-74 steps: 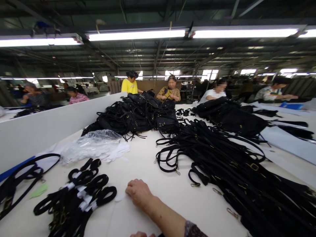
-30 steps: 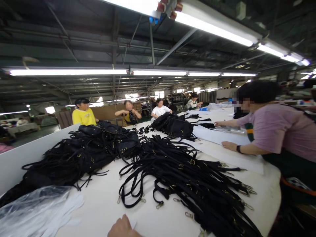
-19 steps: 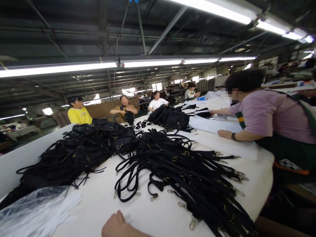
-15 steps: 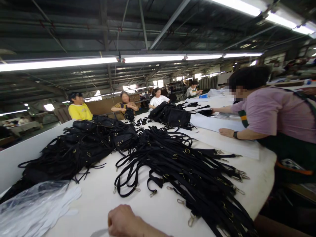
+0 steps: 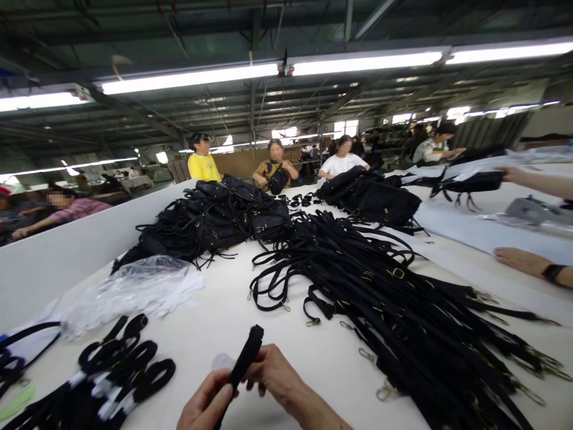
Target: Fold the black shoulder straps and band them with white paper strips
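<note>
White table [image 5: 224, 310]; black folded strap [image 5: 247, 355].

1. Clasps a tilted black strap [image 5: 246, 358] in the left grip [image 5: 208, 401] and touches it with the right grip [image 5: 276, 373].
2. Shows coiled straps [image 5: 147, 377] bound in white at the left of the counter [image 5: 215, 310], and a heap of loose straps [image 5: 380, 298] with metal clips at the right.
3. Shows 2 piles of black bags [image 5: 215, 224] farther back, clear plastic [image 5: 134, 286] near the left pile.
</note>
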A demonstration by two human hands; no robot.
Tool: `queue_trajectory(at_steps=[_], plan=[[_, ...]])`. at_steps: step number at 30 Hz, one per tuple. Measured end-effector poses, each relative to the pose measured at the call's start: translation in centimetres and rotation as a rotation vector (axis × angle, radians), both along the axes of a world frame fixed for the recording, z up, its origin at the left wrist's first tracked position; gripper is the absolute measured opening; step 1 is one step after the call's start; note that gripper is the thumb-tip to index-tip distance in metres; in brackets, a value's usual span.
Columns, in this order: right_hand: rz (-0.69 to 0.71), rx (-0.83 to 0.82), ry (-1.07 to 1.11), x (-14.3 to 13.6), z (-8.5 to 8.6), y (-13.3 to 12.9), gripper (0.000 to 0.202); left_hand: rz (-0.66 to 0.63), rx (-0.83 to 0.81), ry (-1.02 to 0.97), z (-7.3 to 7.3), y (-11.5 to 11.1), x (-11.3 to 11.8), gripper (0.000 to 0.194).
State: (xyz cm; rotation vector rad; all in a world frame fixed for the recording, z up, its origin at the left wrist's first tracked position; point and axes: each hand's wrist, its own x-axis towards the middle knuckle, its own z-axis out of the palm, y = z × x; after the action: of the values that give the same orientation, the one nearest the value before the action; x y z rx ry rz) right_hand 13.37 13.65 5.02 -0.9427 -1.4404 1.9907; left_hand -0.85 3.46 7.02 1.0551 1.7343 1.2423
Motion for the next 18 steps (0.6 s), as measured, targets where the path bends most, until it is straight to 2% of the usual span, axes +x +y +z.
queue_trajectory(at_steps=[4, 8, 10, 13, 15, 18], plan=[[0.062, -0.043, 0.01, 0.1, 0.9, -0.6, 0.022, 0.026, 0.028, -0.1, -0.5, -0.7, 0.1, 0.058], [0.092, -0.035, -0.005, 0.4, 0.8, -0.9, 0.023, 0.055, 0.016, -0.217, -1.3, -1.1, -0.4, 0.088], [0.102, -0.021, 0.005, 0.3, 0.7, -1.0, 0.021, 0.05, -0.013, -0.249, -1.9, -1.2, -0.7, 0.094], [0.108, -0.019, 0.011, 0.3, 0.6, -1.3, 0.02, 0.055, -0.088, -0.214, -2.6, -1.3, -1.4, 0.078], [0.096, -0.036, -0.016, 0.4, 0.2, -1.7, 0.027, 0.059, -0.128, -0.155, -3.1, -1.6, -2.0, 0.068], [0.035, -0.077, -0.038, 0.6, -1.2, -2.7, 0.039, 0.054, -0.104, 0.031, -3.9, -2.3, -3.2, 0.055]])
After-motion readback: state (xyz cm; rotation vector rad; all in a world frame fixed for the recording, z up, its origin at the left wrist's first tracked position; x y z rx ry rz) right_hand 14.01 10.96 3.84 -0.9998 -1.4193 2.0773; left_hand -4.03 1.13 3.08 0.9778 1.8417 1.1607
